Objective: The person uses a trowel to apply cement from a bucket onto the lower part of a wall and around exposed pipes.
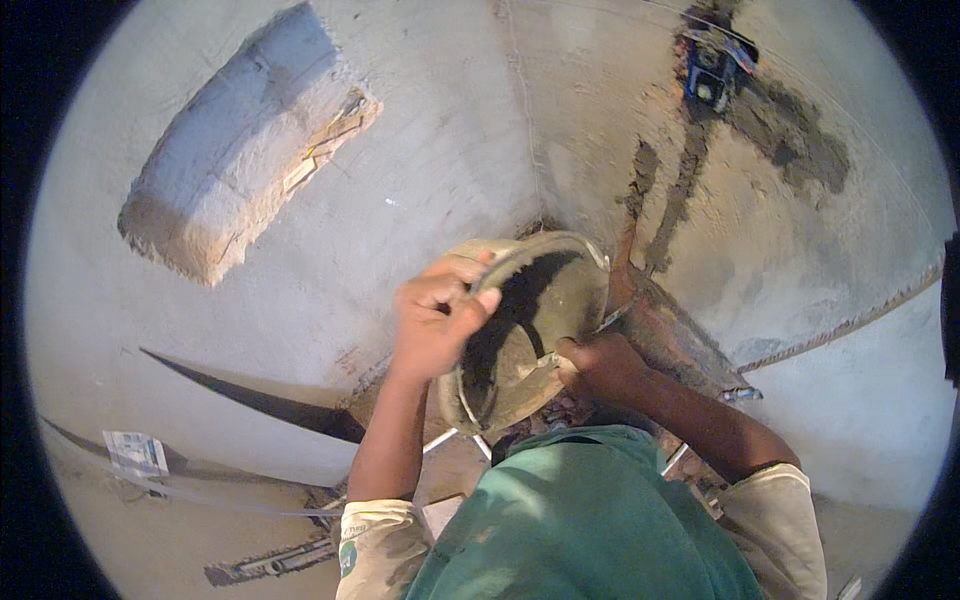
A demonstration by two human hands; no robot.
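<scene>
A round, mortar-smeared pan [575, 300] is held tilted in front of me, its open side facing up toward me. My left hand [445, 312] grips its left rim, with the thumb over the edge. At the pan's lower right, my right hand [605, 368] is closed round a small trowel-like tool [541, 366]. The tool's pale end shows inside the pan, while its handle is hidden in my fist. Grey mortar residue and a dark shadow cover the pan's inside.
A deep rectangular recess [235, 150] cuts into the left wall. On the right wall sits a blue electrical box [708, 85] with fresh mortar patches [790, 135] around it. A printed sheet [135, 453] and a long metal tool [270, 562] lie lower left.
</scene>
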